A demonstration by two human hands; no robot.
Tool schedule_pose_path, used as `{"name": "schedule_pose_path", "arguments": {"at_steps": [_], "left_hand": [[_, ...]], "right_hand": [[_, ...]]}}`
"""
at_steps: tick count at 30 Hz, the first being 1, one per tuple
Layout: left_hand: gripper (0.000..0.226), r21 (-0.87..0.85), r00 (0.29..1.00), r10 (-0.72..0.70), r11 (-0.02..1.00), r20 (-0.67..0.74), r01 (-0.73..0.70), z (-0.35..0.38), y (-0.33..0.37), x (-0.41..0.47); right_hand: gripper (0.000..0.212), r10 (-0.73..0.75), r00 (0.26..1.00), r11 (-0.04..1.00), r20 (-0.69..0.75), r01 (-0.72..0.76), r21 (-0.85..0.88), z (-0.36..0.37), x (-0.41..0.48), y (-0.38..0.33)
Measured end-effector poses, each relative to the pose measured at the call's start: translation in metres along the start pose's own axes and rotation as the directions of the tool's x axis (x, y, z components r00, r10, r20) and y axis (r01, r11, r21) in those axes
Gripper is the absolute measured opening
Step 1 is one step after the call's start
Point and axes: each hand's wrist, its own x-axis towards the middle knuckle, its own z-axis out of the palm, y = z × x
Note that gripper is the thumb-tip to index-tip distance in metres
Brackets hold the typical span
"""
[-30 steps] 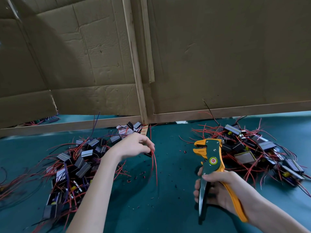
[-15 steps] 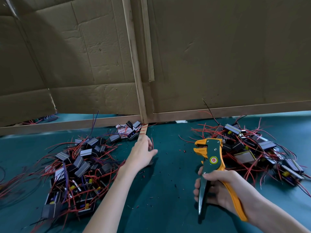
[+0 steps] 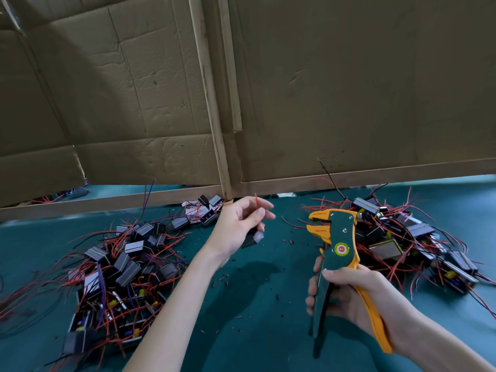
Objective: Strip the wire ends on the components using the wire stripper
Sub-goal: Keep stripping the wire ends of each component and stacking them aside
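One wire stripper (image 3: 340, 233), one component (image 3: 253, 237) (sticker (image 3: 341, 249) unreadable)

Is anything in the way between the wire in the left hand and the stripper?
Nothing visible. The left hand holds a component with its red wire poking up; the stripper in the right hand faces it across an open gap. Only tiny insulation scraps lie on the mat below.
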Motion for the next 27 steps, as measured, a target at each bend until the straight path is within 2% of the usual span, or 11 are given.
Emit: {"name": "schedule_pose_path", "arguments": {"at_steps": [5,9,13,19,27], "left_hand": [[0.005,-0.002,0.994,0.062,0.998,0.088,-0.062,0.006,0.033,-0.006],[0.006,0.061,0.983,0.017,0.998,0.182,-0.028,0.012,0.049,-0.012],[0.011,0.080,0.976,-0.021,0.997,0.216,0.003,0.018,0.055,-0.016],[0.012,0.165,0.972,-0.041,0.986,0.232,0.002,0.016,0.059,-0.016],[0.011,0.178,0.960,-0.040,0.984,0.276,-0.010,0.015,0.059,-0.017]], "right_hand": [[0.051,-0.062,0.996,0.998,0.070,0.062,0.008,0.000,-0.001,-0.004],[0.045,-0.080,0.989,0.997,0.127,0.082,-0.007,0.000,-0.003,-0.008],[0.041,-0.076,0.981,0.995,0.179,0.087,-0.053,0.001,-0.006,-0.009],[0.039,-0.058,0.981,0.993,0.187,0.075,-0.086,0.001,-0.008,-0.007],[0.039,-0.078,0.982,0.982,0.173,0.106,-0.157,0.006,-0.009,-0.010]]}}
